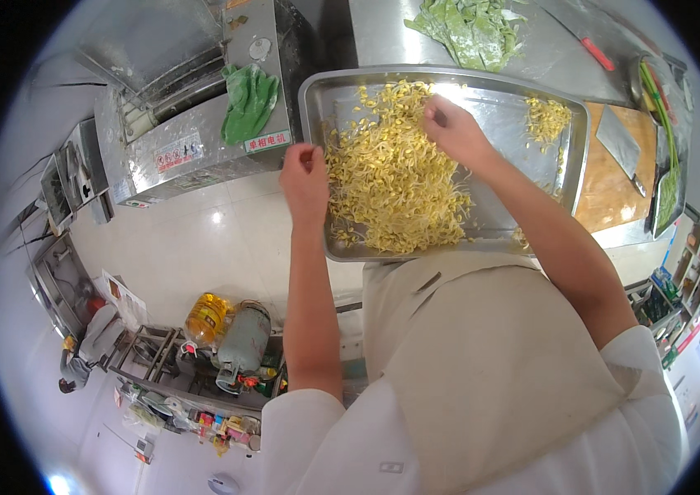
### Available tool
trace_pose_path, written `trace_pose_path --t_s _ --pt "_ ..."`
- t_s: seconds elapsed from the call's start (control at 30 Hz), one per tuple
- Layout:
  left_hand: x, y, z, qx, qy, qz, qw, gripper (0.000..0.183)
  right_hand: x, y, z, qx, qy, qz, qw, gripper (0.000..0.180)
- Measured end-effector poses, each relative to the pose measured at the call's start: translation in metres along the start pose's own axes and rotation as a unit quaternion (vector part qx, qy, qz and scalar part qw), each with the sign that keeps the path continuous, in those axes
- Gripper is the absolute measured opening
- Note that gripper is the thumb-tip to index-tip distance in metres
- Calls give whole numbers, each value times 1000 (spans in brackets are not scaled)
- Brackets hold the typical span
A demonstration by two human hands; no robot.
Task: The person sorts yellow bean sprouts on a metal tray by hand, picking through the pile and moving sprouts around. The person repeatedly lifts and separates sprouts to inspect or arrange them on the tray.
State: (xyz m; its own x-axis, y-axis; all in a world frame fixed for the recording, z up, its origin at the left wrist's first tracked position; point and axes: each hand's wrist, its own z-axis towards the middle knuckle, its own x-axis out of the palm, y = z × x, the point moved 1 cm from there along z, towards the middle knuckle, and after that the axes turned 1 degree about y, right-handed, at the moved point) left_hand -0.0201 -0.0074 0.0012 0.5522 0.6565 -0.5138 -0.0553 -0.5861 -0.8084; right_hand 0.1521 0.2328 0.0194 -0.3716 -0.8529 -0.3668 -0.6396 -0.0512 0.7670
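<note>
A large heap of yellow soybean sprouts [393,179] covers the left and middle of a rectangular metal tray [580,161]. A smaller clump of sprouts [547,120] lies at the tray's right side. My left hand [305,182] is at the tray's left rim, fingers curled together; whether anything is between them cannot be told. Over the upper right edge of the heap is my right hand [455,131], its thumb and fingertips curled close to the sprouts. Whether it pinches a sprout is too small to tell.
Floured green dough strips [477,31] lie beyond the tray, near a red-handled knife [597,53]. At right, a cleaver [619,141] rests on a wooden board [610,198]. A machine with a green cloth [250,102] stands left. A person [87,349] is at far left.
</note>
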Motion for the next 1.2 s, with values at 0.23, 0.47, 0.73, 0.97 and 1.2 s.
trace_pose_path --t_s 0.23,0.47,0.73,0.97,1.2 --pt "35 -44 43 59 134 431 890 18 -5 -27 -45 17 31 199 979 8" --pt "48 -43 50 74 197 472 856 25 -4 -11 -50 44 98 284 953 6" --pt "15 -31 28 -8 132 91 987 10 -9 10 -10 -12 0 21 1000 9" --pt "10 -31 -15 -120 104 -194 968 5 11 -1 43 -186 -64 -270 942 16" --pt "20 -7 -5 -130 139 -138 972 14 8 14 42 -133 -21 -217 967 12"
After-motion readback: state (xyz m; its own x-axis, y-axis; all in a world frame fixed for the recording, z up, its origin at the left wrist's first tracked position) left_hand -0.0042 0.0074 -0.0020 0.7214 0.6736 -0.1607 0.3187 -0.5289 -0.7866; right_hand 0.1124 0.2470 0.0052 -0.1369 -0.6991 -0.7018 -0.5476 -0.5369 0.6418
